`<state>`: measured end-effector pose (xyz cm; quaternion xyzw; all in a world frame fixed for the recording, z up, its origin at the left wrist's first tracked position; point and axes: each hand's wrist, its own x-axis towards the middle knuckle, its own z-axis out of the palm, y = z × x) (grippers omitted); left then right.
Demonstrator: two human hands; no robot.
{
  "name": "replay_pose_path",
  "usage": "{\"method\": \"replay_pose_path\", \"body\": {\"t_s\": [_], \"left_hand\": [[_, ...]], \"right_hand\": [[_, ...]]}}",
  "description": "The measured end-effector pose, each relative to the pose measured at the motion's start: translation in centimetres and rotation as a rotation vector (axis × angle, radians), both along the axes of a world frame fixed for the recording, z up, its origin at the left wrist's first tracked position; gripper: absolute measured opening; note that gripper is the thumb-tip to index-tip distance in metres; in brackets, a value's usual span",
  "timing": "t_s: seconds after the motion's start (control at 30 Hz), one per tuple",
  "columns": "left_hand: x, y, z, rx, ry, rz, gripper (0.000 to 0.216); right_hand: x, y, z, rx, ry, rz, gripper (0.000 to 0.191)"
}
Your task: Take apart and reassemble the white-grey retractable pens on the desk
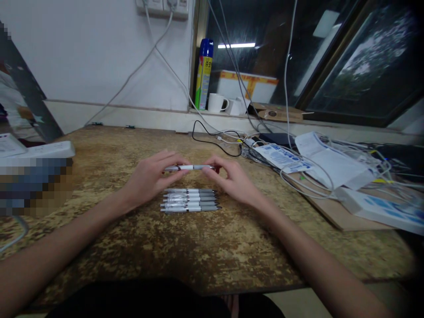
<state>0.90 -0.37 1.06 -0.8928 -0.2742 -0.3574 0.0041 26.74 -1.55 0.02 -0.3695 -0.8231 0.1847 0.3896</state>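
Pen (pixel 189 167) in fingertip pinches of left hand (pixel 149 173) and right hand (pixel 234 175), well inside front table edge (pixel 281 288).

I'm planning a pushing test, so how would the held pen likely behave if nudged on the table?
The pen is likely stiff: it runs straight between the left hand and right hand. Slim, it is probably light. Seemingly round, it might roll on the flat table.

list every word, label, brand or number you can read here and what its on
Nothing reads clearly.
Spray can: dark characters, too blurred.
Orange tape on white box: printed characters, too blurred.
White-and-blue packet: lettering, too blurred.
Pens: no lettering discernible.
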Motion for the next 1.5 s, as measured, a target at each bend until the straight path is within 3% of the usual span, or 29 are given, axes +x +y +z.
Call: {"method": "replay_pose_path", "body": {"t_s": [0.1,0.27,0.6,0.77,0.9,1.03,1.17,1.33,1.5], "left_hand": [[-0.2,0.0,0.0,-0.013,0.009,0.012,0.017],[-0.5,0.3,-0.3,-0.034,0.016,0.029,0.019],[-0.4,0.3,-0.6,-0.064,0.027,0.032,0.02],[-0.2,0.2,-0.8,-0.096,0.066,0.023,0.021],[0.1,-0.2,-0.8,-0.135,0.075,0.038,0.022],[0.4,-0.4,-0.7,-0.17,0.11,0.025,0.024],[0.4,-0.3,-0.9,-0.22,0.11,0.059,0.03],[0.7,-0.2,-0.8,-0.278,0.074,0.044,0.033],[0.9,-0.3,-0.5,-0.386,0.064,0.045,0.044]], "right_hand": [[0.1,0.0,0.0,-0.038,-0.016,-0.021,0.041],[0.1,0.2,-0.4,-0.002,0.063,0.008,0.016],[-0.2,0.1,-0.1,-0.041,0.122,0.03,0.021],[-0.9,-0.4,-0.1,-0.205,0.085,0.076,0.024],[-1.3,-0.6,-0.3,-0.135,0.114,0.087,0.018],[-1.5,-0.4,-0.6,-0.203,0.108,0.065,0.018],[-1.5,-0.1,-0.6,-0.105,0.158,0.088,0.012],[-1.2,0.0,-0.3,-0.136,0.152,0.054,0.012],[-0.9,0.2,-0.3,-0.063,0.143,0.056,0.01]]}}
